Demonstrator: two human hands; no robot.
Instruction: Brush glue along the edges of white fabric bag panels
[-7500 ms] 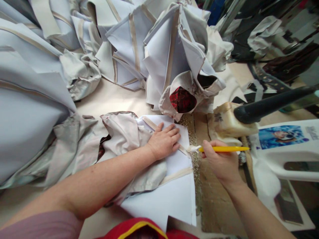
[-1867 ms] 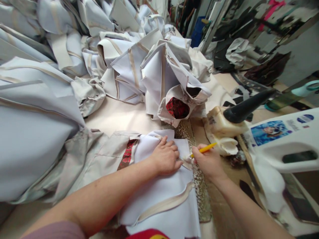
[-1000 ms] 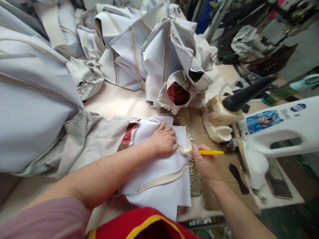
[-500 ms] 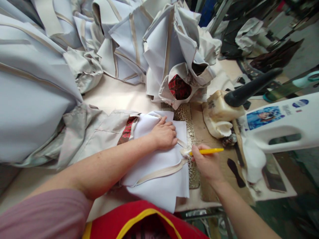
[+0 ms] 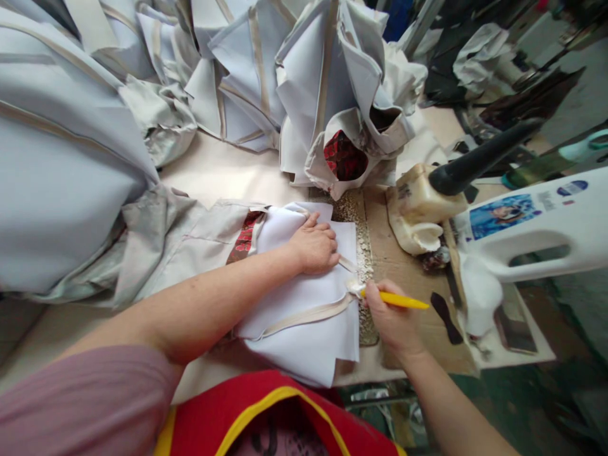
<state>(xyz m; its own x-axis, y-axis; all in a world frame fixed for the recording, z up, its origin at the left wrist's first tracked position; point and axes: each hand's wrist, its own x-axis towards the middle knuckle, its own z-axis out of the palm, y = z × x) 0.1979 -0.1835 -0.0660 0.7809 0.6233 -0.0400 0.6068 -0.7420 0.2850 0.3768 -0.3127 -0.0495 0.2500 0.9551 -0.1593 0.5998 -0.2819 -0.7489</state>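
Observation:
My left hand lies flat with its fingers out on a white fabric panel, pressing it to the table. In my right hand is a brush with a yellow handle. Its whitish bristles touch the panel's right edge, at the end of a beige tape strip that runs across the panel. A second short tape end shows just above the bristles. Grey-beige cloth with a red patterned patch joins the panel on the left, partly under my forearm.
Right of the panel are a strip crusted with dried glue and brown cardboard. A cut-open container with a black handle stands there, beside a white jug and a phone. Sewn white pieces pile up behind and at left.
The yellow handle has tilted, its free end now lower than before, while the bristles stay near the tape end. My left hand keeps its place on the panel. The view has shifted slightly.

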